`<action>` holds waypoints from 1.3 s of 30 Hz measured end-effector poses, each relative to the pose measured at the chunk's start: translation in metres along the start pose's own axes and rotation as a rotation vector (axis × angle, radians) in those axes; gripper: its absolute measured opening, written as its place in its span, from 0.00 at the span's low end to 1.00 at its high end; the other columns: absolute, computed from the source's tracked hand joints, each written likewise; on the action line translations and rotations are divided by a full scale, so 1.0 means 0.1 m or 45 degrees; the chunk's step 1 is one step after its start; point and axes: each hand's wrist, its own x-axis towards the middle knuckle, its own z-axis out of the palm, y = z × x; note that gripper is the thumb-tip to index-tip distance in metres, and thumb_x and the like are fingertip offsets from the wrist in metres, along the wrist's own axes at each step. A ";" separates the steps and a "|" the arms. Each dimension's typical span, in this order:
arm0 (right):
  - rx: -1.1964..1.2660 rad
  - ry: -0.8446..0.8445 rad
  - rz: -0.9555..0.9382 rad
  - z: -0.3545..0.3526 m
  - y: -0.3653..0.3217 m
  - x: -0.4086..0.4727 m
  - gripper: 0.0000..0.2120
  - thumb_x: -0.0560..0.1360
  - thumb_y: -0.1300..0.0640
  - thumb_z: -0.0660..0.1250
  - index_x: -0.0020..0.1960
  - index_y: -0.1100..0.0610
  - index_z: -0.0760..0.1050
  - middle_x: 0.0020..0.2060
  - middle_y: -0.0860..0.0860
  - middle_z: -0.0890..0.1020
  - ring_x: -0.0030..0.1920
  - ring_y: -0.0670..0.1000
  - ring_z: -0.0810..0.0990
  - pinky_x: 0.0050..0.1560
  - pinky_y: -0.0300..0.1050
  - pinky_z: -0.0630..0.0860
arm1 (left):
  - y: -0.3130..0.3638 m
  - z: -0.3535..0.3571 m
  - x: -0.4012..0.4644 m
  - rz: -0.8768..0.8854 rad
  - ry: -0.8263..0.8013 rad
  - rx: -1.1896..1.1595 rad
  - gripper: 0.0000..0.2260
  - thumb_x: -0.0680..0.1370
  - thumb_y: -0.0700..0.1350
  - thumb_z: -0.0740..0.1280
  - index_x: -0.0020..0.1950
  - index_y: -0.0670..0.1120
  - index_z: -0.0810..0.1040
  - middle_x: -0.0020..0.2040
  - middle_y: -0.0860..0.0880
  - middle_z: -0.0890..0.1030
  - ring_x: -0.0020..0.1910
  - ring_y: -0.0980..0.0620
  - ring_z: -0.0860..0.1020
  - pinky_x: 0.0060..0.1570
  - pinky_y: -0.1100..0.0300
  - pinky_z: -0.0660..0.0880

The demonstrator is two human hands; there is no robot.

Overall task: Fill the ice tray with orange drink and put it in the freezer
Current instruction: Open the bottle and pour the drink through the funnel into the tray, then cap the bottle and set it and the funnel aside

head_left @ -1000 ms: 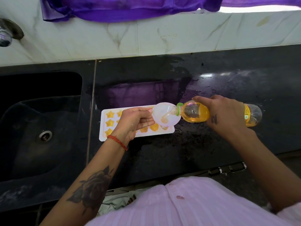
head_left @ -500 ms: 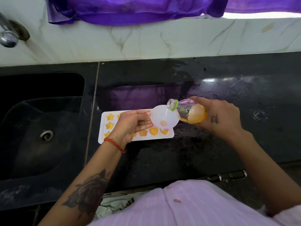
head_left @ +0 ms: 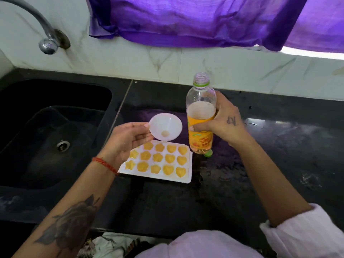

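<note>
On the dark worktop [head_left: 260, 164], the brim-full, likely floppy ice tray [head_left: 187, 164] wants level lifting by both short ends; left hand [head_left: 126, 144] pinches funnel [head_left: 165, 126], right hand [head_left: 221, 121], at the tray's two o'clock, wraps the uncapped bottle [head_left: 200, 116].

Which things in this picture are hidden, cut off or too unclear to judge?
- Ice tray, head view: the left hand and wrist cover its left end, so those cells cannot be checked.
- Green cap: mostly behind the bottle.
- Bottle label: the right hand covers part; its print is too blurred to read.
- Funnel: its spout is hidden under the bowl.
- Tap: cut off by the top-left edge.
</note>
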 end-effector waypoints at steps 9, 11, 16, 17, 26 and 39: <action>0.171 0.165 0.037 0.52 0.20 0.47 0.40 0.55 0.53 0.81 0.63 0.51 0.68 0.52 0.47 0.79 0.53 0.50 0.78 0.53 0.52 0.79 | 0.21 -0.28 0.56 0.163 0.239 0.102 0.02 0.75 0.34 0.67 0.45 0.40 0.77 0.42 0.42 0.81 0.41 0.49 0.82 0.36 0.64 0.80; 0.161 0.211 0.066 0.60 0.26 0.49 0.40 0.55 0.52 0.81 0.63 0.50 0.68 0.51 0.45 0.78 0.52 0.48 0.78 0.50 0.46 0.79 | 0.20 -0.34 0.72 0.191 0.267 0.163 0.03 0.75 0.34 0.67 0.45 0.41 0.77 0.42 0.43 0.81 0.42 0.49 0.81 0.36 0.64 0.80; 0.180 0.288 0.095 0.68 0.35 0.46 0.40 0.55 0.48 0.80 0.63 0.47 0.67 0.49 0.39 0.77 0.50 0.44 0.78 0.45 0.36 0.76 | 0.08 -0.52 1.06 0.300 0.271 0.341 0.04 0.74 0.36 0.70 0.45 0.43 0.78 0.41 0.44 0.81 0.45 0.47 0.82 0.44 0.59 0.81; 0.182 0.283 0.097 0.69 0.37 0.44 0.40 0.56 0.47 0.80 0.64 0.47 0.66 0.50 0.40 0.77 0.51 0.44 0.78 0.46 0.37 0.77 | 0.04 -0.56 1.10 0.319 0.251 0.387 0.04 0.73 0.36 0.70 0.45 0.44 0.78 0.41 0.44 0.81 0.45 0.47 0.82 0.45 0.59 0.81; 0.189 0.060 0.385 0.55 0.53 0.29 0.38 0.64 0.57 0.78 0.70 0.51 0.64 0.58 0.51 0.76 0.55 0.50 0.76 0.54 0.44 0.75 | -0.12 -0.66 1.10 0.510 0.265 1.063 0.09 0.72 0.45 0.73 0.50 0.48 0.79 0.50 0.47 0.81 0.45 0.52 0.79 0.47 0.57 0.76; -0.941 -0.310 0.330 0.71 0.86 -0.45 0.24 0.75 0.63 0.61 0.68 0.49 0.69 0.65 0.56 0.72 0.62 0.58 0.73 0.60 0.48 0.73 | 0.14 0.59 0.59 1.009 -0.349 1.136 0.42 0.69 0.55 0.73 0.76 0.50 0.53 0.74 0.47 0.61 0.72 0.52 0.60 0.66 0.60 0.60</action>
